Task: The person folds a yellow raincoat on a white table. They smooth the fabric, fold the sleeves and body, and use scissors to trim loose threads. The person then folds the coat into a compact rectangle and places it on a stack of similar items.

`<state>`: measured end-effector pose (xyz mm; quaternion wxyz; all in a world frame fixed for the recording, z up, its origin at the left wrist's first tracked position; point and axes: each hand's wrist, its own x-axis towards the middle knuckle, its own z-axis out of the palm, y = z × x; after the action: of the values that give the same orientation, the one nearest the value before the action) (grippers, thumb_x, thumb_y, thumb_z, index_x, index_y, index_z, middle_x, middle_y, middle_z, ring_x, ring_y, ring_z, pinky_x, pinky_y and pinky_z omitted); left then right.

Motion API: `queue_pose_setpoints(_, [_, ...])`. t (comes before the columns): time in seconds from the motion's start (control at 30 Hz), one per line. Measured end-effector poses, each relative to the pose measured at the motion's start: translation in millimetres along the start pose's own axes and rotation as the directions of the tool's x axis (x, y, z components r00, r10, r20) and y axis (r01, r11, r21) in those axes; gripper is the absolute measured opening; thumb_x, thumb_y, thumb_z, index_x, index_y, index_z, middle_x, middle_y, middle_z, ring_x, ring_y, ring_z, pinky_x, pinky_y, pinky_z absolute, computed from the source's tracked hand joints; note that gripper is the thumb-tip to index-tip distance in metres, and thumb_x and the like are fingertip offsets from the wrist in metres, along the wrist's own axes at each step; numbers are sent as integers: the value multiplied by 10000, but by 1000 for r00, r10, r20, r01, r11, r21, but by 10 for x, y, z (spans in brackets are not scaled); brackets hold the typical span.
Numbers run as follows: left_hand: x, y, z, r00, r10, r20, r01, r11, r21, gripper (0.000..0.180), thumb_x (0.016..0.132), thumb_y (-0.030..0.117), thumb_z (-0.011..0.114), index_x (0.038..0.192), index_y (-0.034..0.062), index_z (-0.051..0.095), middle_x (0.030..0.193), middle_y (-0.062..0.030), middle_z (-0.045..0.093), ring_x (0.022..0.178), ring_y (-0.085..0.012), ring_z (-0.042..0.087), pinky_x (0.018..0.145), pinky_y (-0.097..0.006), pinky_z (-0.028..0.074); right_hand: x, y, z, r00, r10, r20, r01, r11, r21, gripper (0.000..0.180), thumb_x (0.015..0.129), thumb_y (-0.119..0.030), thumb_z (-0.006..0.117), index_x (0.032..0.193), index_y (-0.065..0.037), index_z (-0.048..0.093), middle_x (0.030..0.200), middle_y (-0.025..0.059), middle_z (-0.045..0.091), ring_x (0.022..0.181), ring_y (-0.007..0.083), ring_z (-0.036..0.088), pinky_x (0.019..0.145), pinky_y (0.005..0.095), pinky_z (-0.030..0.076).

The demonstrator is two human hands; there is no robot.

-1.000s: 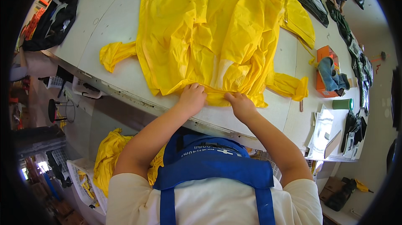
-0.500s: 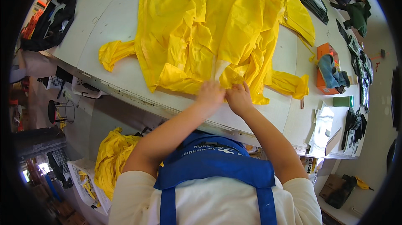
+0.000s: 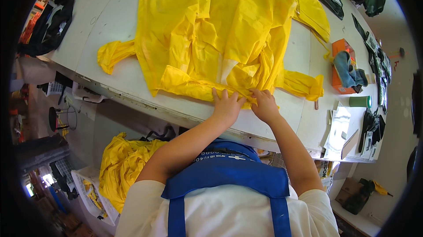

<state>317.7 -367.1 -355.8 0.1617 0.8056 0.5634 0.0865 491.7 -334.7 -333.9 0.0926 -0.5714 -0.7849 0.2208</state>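
A yellow rain jacket (image 3: 216,21) lies spread and creased across the table, its lower edge towards me. One yellow sleeve end (image 3: 115,55) sticks out at the left and another (image 3: 303,86) at the right. Along the near edge runs a folded band of the fabric (image 3: 187,85). My left hand (image 3: 227,106) rests on this band near its middle, fingers spread over the cloth. Close beside it, my right hand (image 3: 265,106) has its fingers bent onto the bunched hem and grips it. A pale strip (image 3: 227,69) shows on the fabric just above my hands.
The white table (image 3: 112,25) curves around in front of me. To the right stand an orange box (image 3: 340,45) with a blue cloth (image 3: 350,69) and a green can (image 3: 360,101). More yellow fabric (image 3: 123,162) hangs over a white basket (image 3: 94,193) below the table at left.
My left hand has moved slightly right and its fingers have spread on the hem. My right hand has shifted a little right. The folded band at the near edge lies flatter.
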Motion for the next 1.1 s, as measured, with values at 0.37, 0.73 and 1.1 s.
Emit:
queue_pose_setpoints(0.37, [18,38,173,997,71,-6,-71,988,-136,247,806,148,565,1020,215,669,1086,21,571,1118,-228,467,941,-512,290,4,168,55,938,90,334,-144,980,140,297,768,-23,569,1063,-11,542,943,190,649,966,366,585,843,400,477])
queue_pose_setpoints(0.73, [50,-39,104,990,-129,-56,72,806,-588,194,708,303,751,820,160,682,807,-5,646,981,-243,558,896,-452,297,-72,121,-142,841,195,505,-540,232,809,410,773,81,565,1155,-43,481,980,65,561,877,141,541,750,243,451])
queue_pose_setpoints(1.1, [-56,9,70,969,-64,-240,-69,859,-507,128,775,255,688,752,130,675,840,-22,673,1078,-244,561,909,-496,281,-248,-205,-162,998,62,25,-66,824,563,225,754,-30,669,958,-64,580,950,66,580,831,227,559,741,328,462])
